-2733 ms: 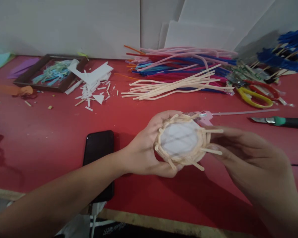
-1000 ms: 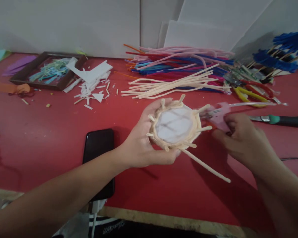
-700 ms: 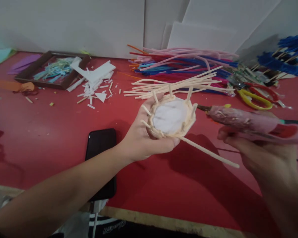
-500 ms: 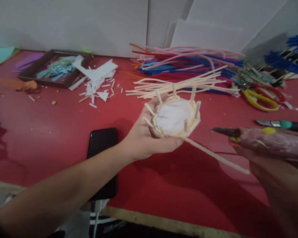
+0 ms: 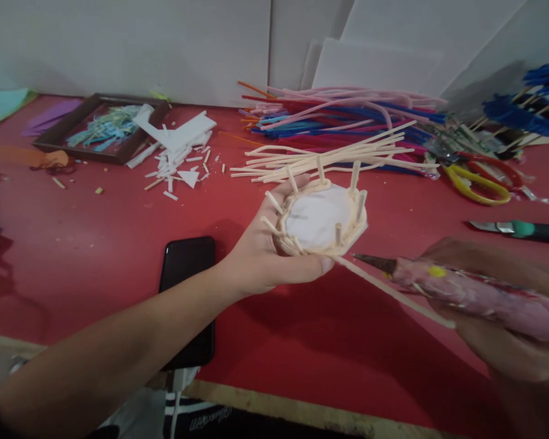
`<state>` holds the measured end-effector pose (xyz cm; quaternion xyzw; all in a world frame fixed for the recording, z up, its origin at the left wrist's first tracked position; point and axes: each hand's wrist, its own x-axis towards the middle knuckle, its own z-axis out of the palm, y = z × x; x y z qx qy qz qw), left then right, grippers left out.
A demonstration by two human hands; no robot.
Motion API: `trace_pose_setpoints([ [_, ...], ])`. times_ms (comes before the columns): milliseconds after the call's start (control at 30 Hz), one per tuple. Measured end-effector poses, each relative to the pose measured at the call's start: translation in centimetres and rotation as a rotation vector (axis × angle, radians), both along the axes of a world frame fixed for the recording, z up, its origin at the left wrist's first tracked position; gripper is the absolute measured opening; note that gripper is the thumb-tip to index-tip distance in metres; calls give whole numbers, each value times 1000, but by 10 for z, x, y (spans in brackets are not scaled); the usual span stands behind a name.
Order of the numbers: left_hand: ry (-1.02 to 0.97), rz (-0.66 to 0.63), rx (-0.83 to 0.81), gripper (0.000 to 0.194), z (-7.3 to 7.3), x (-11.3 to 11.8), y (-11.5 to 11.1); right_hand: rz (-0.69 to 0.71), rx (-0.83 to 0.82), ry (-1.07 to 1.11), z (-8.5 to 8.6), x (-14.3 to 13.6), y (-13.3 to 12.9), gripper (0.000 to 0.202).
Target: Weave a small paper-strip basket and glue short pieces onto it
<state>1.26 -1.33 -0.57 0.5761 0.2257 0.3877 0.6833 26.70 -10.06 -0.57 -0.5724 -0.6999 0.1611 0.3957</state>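
Observation:
My left hand [image 5: 274,250] grips a small round woven basket base [image 5: 320,214] with a white bottom and several short cream stakes standing up around its rim. From its near edge a loose cream pipe cleaner [image 5: 393,292] trails down to the right. My right hand [image 5: 489,341] is wrapped around a hot glue gun [image 5: 476,299], pinkish and worn, with glue strings on its body. The gun's dark nozzle points left, close to the basket's lower right edge, and appears apart from it. The gun's rear lies outside the view.
Cream pipe cleaners [image 5: 329,160] lie behind the basket, coloured ones [image 5: 348,113] beyond. Yellow-and-red-handled scissors [image 5: 478,186] and a craft knife [image 5: 516,229] lie at right. A phone [image 5: 188,299] lies by my left forearm. White scraps [image 5: 178,146] and a brown frame [image 5: 105,157] sit at left.
My right hand has brought the glue gun left and slightly down, its nozzle now nearer the basket base. The left hand and the basket have hardly moved.

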Motion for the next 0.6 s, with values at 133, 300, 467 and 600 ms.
trace_pose_setpoints([
  [133,-26,10,-71,102,6,1,-4,248,172,-124,5,-1,4,16],
  [300,-49,46,-148,111,10,1,-8,276,239,-206,9,-3,6,10],
  [467,-47,57,-134,107,9,0,-8,258,249,-246,13,-6,6,9],
  [600,-54,51,-143,104,10,-1,-9,234,251,-272,11,-6,5,11],
])
